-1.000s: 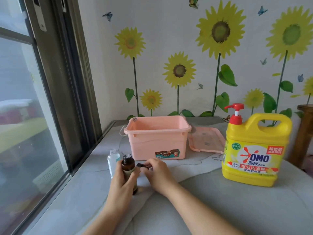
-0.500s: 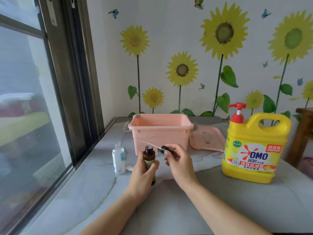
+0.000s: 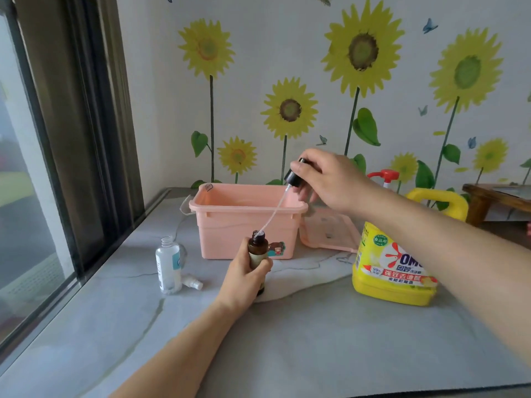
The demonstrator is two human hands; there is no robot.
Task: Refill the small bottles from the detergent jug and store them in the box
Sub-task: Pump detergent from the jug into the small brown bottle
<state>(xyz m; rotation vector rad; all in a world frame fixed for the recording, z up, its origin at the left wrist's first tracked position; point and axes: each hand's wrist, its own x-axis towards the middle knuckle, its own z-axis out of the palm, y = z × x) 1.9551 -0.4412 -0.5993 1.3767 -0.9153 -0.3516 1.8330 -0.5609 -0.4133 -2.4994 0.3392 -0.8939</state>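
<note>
I am seeing the counter (image 3: 316,340) showing as smooth, veined grey stone with a soft sheen. The box (image 3: 247,225) is reading as satin pink plastic. The jug (image 3: 388,288) and the black cap (image 3: 293,176) are gleaming as glossy plastic. The clear bottle (image 3: 168,262) is looking like transparent plastic. The brown bottle (image 3: 256,245) is shining amber, whether glass or plastic I cannot tell.

Soft daylight, fairly bright and even, reaches you from window (image 3: 26,168) at 9 o'clock. Glass there washed out and hazy, outdoors unreadable. Tabletop (image 3: 316,340) carries faint pale sheen, no hard glare. Shadows weak and diffuse: thin one under your left hand (image 3: 244,277), another at base of detergent jug (image 3: 393,294) at 3 o'clock. Wide-angle bending: window frame leans at 10 o'clock, table edge curves at 5 o'clock. Centre reasonably sharp for you; fine detail soft, slightly smeared.
</note>
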